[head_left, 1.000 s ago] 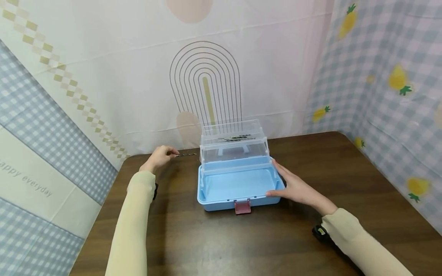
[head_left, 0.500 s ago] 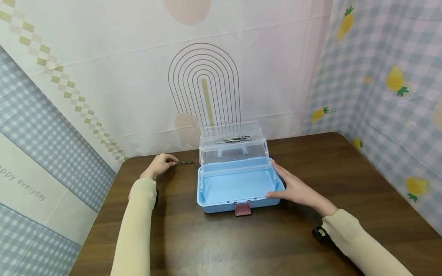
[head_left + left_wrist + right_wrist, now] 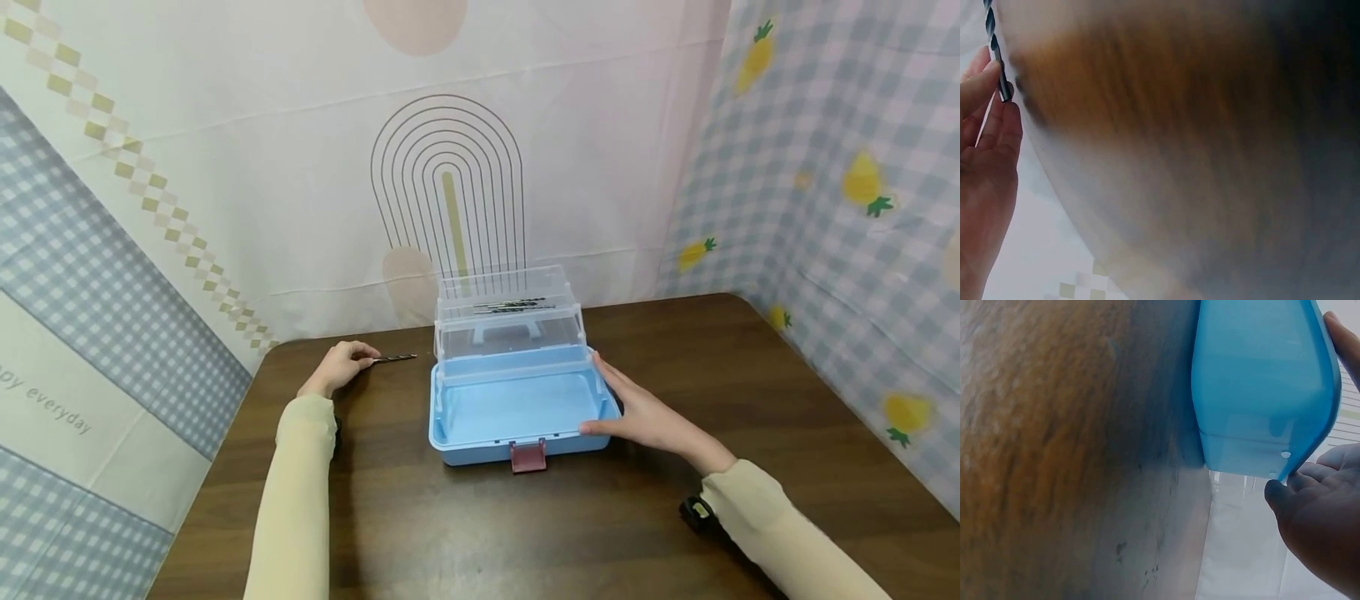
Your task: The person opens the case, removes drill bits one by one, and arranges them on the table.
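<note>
In the head view, my left hand [image 3: 339, 368] is low over the table's back left, left of the toolbox. Its thumb and fingers pinch the shank end of a twist drill bit [image 3: 397, 358], whose fluted end points right; the left wrist view shows the dark spiral bit [image 3: 990, 25] close up. The pale blue toolbox [image 3: 525, 452] stands with its clear tiered trays [image 3: 491, 335] raised. Several drill bits [image 3: 513, 306] lie in the upper tray. My right hand [image 3: 648, 412] holds the box's right end, thumb at the front rim, fingers farther back.
A dark red latch [image 3: 528, 457] hangs down at the box's front. The brown wooden table [image 3: 465, 533] runs back to a patterned curtain [image 3: 600, 167]. A checked cloth with pineapples [image 3: 847, 208] hangs on the right. Dark wrist devices [image 3: 697, 512] sit at the sleeves.
My left hand has come down and slightly left with the drill bit, away from the toolbox. The right hand and the box have stayed in place.
</note>
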Demonstrator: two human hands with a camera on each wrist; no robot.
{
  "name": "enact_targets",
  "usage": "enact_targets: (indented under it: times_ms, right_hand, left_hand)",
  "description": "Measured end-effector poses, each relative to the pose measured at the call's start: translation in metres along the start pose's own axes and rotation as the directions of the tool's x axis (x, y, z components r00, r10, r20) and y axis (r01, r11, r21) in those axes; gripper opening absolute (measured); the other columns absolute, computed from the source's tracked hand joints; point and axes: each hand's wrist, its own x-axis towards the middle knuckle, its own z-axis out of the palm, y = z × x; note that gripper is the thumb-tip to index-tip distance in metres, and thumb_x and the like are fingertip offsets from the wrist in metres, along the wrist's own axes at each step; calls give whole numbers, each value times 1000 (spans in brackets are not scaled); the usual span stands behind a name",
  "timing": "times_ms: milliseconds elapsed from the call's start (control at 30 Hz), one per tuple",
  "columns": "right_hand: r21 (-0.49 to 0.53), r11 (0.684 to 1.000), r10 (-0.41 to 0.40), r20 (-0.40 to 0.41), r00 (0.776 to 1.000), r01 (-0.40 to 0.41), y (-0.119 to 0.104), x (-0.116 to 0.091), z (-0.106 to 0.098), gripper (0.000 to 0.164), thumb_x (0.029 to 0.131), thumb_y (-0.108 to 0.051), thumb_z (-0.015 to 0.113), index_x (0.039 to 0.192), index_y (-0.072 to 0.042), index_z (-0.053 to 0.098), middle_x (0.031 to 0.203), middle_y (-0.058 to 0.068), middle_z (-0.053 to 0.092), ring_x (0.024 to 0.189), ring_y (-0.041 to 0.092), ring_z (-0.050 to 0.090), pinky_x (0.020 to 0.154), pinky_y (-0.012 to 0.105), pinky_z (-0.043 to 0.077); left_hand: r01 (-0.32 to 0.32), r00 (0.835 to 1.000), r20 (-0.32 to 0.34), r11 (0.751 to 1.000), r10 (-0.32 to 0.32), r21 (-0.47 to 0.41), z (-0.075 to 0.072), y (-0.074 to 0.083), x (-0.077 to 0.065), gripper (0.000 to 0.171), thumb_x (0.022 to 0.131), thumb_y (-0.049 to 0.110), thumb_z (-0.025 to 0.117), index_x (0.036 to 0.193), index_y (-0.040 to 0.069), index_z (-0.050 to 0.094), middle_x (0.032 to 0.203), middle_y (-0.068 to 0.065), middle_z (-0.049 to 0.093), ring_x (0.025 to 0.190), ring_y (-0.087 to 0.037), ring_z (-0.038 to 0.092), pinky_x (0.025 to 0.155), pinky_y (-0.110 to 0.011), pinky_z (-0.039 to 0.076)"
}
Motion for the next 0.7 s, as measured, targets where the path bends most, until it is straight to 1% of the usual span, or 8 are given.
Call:
enact_targets:
  times_ms: [167, 333, 433, 567, 700]
  right_hand:
    - [0, 1000, -7, 0, 1000, 7, 0, 0, 1, 116, 84, -53, 79, 164, -20, 2, 168, 16, 3, 149, 46, 14, 110, 71, 26]
    - [-5, 1000, 2, 7, 1000, -2, 0, 0, 0, 116, 84, -53, 79, 164, -20, 1, 168, 17, 3, 149, 47, 15, 110, 72, 25]
    - [-8, 1000, 7, 11, 1000, -7, 1, -1, 0, 116, 84, -52, 79, 164, -20, 1, 168, 17, 3, 149, 47, 14, 110, 72, 25]
    - [-6, 1000, 3, 13, 1000, -3, 1, 0, 0, 116, 84, -52, 79, 164, -21, 0, 168, 16, 2, 149, 47, 14, 110, 71, 25]
    - [-2, 1000, 0, 11, 1000, 0, 1, 1, -1, 116, 84, -52, 79, 164, -22, 0, 168, 15, 2, 149, 46, 14, 110, 71, 25]
  left_hand:
    - [10, 1000, -9, 1000, -10, 7, 1, -1, -1, 20, 102, 7, 59, 116, 1, 72, 122, -20, 67, 116, -37, 59, 102, -52, 45]
    - [29, 999, 12, 999, -30, 16, 3, -2, -1, 21, 101, 6, 60, 118, 2, 71, 117, -17, 68, 111, -34, 60, 99, -50, 45]
    - [24, 1000, 18, 999, -24, 23, 3, -3, 0, 21, 100, 4, 61, 118, 2, 71, 114, -17, 69, 109, -34, 60, 97, -50, 46]
    - [12, 1000, 11, 999, -12, 33, 1, -5, 1, 22, 98, 2, 62, 118, 0, 70, 113, -18, 69, 109, -35, 60, 97, -51, 46]
    - [30, 1000, 5, 999, -31, 18, -2, -4, 1, 22, 98, 2, 62, 119, 0, 70, 112, -17, 69, 108, -35, 60, 97, -50, 46]
